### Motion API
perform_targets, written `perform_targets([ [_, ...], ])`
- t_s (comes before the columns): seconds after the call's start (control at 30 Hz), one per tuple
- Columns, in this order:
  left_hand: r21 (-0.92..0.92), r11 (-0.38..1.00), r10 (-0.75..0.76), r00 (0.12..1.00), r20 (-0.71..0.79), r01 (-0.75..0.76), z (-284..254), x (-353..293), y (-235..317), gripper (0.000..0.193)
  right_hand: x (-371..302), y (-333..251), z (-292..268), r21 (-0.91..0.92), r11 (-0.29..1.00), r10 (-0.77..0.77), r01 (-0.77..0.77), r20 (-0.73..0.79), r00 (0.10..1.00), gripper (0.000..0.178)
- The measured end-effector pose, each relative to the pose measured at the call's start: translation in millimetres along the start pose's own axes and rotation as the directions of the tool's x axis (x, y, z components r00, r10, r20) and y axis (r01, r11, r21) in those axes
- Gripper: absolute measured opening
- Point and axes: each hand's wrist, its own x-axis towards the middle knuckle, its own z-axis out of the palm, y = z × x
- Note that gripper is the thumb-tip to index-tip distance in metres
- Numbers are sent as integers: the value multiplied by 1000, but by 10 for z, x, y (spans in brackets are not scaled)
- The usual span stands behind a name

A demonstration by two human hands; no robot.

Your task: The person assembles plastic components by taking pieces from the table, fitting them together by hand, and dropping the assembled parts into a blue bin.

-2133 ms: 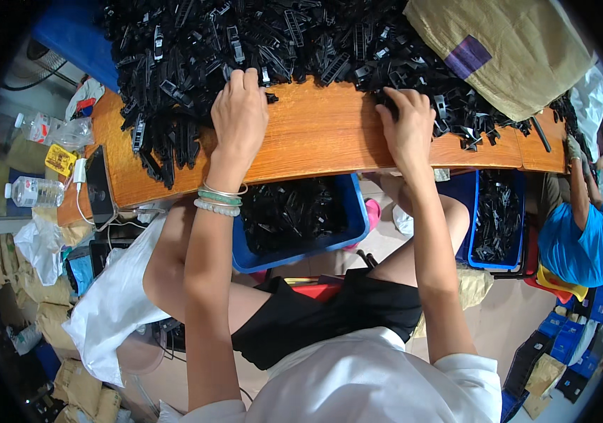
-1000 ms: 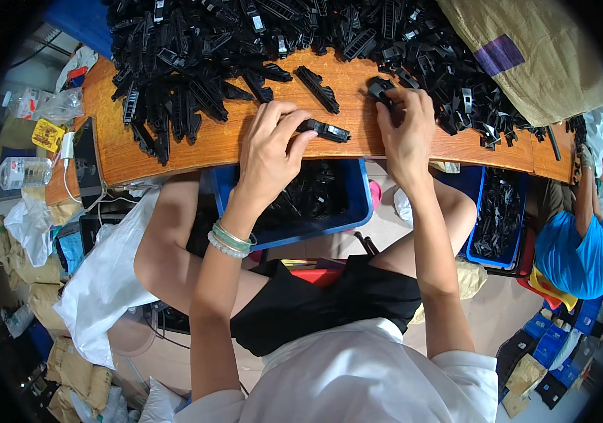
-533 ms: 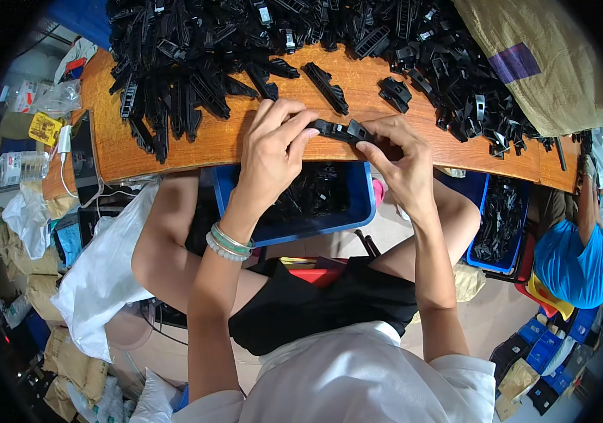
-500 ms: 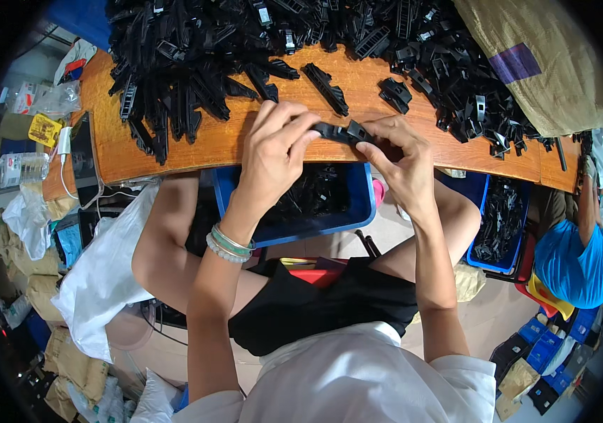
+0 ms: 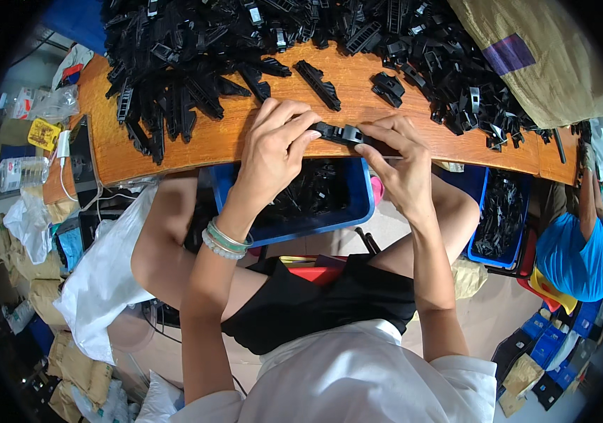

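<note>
Above the near edge of the wooden table, both hands hold a narrow black plastic part. My left hand pinches its left end between thumb and fingers. At the right end sits a short, curved black section, with the bent fingers and thumb of my right hand closed around it. Whether this section is a separate piece fitted onto the longer one, I cannot tell. Just beyond my hands lie a long ribbed black plastic piece and a short black clip-like piece.
Long black pieces heap at the far left, shorter ones at the far right beside a tan sack. A blue bin of black parts stands below the table edge, another blue bin to its right. A person in blue is at right.
The short section at the part's right end has turned and now lies more in line with the rest. My right fingers have shifted slightly on it; my left hand keeps its pinch.
</note>
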Motion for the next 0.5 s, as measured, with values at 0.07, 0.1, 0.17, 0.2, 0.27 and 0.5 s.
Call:
perform_targets([
  [0.07, -1, 998, 58, 998, 35, -58, 12, 10, 35, 19, 50, 11, 43, -11, 999, -32, 32, 19, 999, 26],
  [0.1, 4, 999, 43, 998, 45, -43, 21, 9, 30, 19, 60, 19, 54, -20, 997, -68, 68, 41, 997, 27],
  [0.17, 3, 999, 46, 998, 47, -46, 20, 5, -5, 21, 59, 48, 83, -28, 996, -87, 88, 22, 996, 27],
  [0.2, 1, 999, 47, 998, 48, -47, 11, 9, -14, 22, 62, 52, 89, -39, 994, -105, 105, 6, 994, 26],
  [0.27, -77, 997, 33, 996, 81, -27, -51, -8, -27, 24, 6, 38, 53, -12, 995, -95, 96, 61, 994, 26],
  [0.5, 44, 998, -51, 999, -3, 51, 80, 254, 4, 30, -74, 51, 37, -100, 988, -117, 116, -4, 993, 24],
])
